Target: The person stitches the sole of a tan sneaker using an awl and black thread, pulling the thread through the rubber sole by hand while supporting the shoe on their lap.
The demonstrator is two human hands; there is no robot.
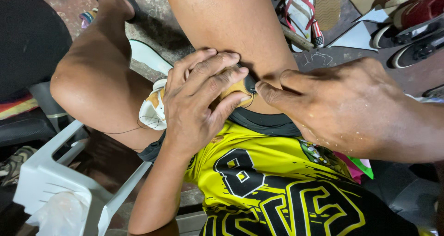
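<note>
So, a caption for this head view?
Left hand presses a white shoe between the knees; right hand pinches thread.

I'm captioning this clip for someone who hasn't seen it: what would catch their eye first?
At centre, the left hand presses a white and tan shoe against the person's bare knee, while the right hand pinches at its edge, a thin dark thread trailing below. Lower down, a bright yellow jersey with black print fills the frame.

Left hand (199, 102) gripping shoe (155, 107), right hand (351, 106) alongside
</note>
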